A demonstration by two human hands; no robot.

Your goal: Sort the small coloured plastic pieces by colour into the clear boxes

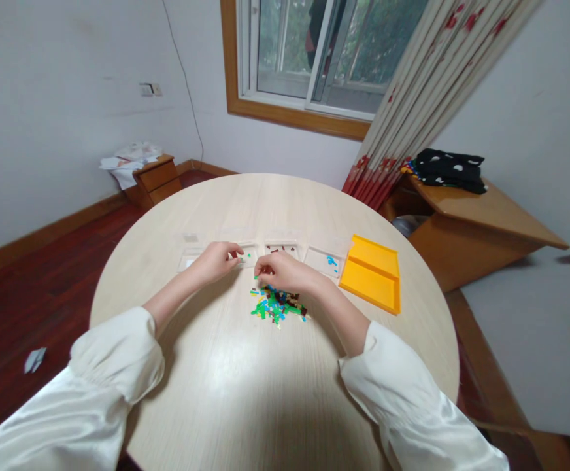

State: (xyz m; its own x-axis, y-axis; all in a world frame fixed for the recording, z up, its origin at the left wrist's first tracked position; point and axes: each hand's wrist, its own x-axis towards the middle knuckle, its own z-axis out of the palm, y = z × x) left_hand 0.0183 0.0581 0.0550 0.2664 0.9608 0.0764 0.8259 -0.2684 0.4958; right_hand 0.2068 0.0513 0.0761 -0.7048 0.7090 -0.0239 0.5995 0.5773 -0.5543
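A heap of small plastic building bricks, green, blue, brown and yellow, lies mid-table. Over its far left side my right hand pinches, a small green brick showing at its fingertips. My left hand hovers at a clear box, thumb and fingers curled together with a speck of green between the tips. Inside that box sits a green brick. The neighbouring clear box contains several brown bricks, partly hidden behind my right hand. Blue bricks lie in a third clear box.
A yellow two-part case lies open on the right of the round table. Another clear box is partly covered by my left hand. Beyond the table are a wooden cabinet, a curtain and a small drawer unit.
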